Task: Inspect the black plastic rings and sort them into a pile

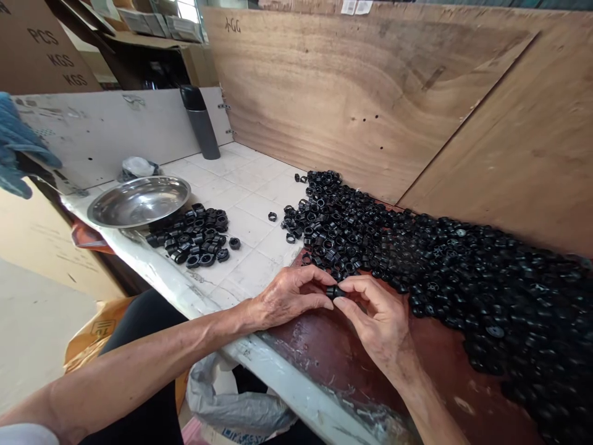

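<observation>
Pinching one small black plastic ring between my left hand and right hand fingertips at the big heap's near edge, I should keep both halves square and press evenly.

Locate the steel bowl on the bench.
The steel bowl sits at the left of the head view, beside the small pile of black rings.
</observation>
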The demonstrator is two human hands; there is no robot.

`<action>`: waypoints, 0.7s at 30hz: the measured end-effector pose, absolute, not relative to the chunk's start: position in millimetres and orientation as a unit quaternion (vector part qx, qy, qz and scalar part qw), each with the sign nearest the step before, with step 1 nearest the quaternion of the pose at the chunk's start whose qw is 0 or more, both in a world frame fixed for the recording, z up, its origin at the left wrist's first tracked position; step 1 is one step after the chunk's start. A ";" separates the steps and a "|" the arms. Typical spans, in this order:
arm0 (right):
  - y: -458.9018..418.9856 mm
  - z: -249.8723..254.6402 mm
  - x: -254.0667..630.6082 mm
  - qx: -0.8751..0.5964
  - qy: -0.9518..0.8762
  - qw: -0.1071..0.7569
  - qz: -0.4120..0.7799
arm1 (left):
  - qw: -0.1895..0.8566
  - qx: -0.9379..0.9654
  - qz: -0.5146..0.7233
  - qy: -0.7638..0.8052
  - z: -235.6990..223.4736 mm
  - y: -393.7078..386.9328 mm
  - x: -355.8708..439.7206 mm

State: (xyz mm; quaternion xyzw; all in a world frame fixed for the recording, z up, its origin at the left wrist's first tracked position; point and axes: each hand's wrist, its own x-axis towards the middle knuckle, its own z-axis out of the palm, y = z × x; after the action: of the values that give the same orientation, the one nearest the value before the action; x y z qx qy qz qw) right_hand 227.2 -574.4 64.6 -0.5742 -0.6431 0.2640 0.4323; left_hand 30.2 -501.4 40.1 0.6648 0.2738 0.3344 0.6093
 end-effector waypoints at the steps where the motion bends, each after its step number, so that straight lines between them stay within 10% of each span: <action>1: -574.6 65.9 227.1 -0.572 -0.647 0.432 0.257 | 0.596 0.672 0.349 0.268 39.5 -500.9 30.1; 21: -573.4 67.9 218.8 -0.542 -0.676 0.478 0.148 | 0.514 0.724 0.413 0.202 44.9 -496.2 33.8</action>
State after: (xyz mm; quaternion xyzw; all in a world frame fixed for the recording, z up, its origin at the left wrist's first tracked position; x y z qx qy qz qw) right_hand 218.8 -573.4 67.9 -0.5416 -0.6756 0.1484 0.4778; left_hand 33.8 -496.2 44.9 0.7241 0.2022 0.4128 0.5141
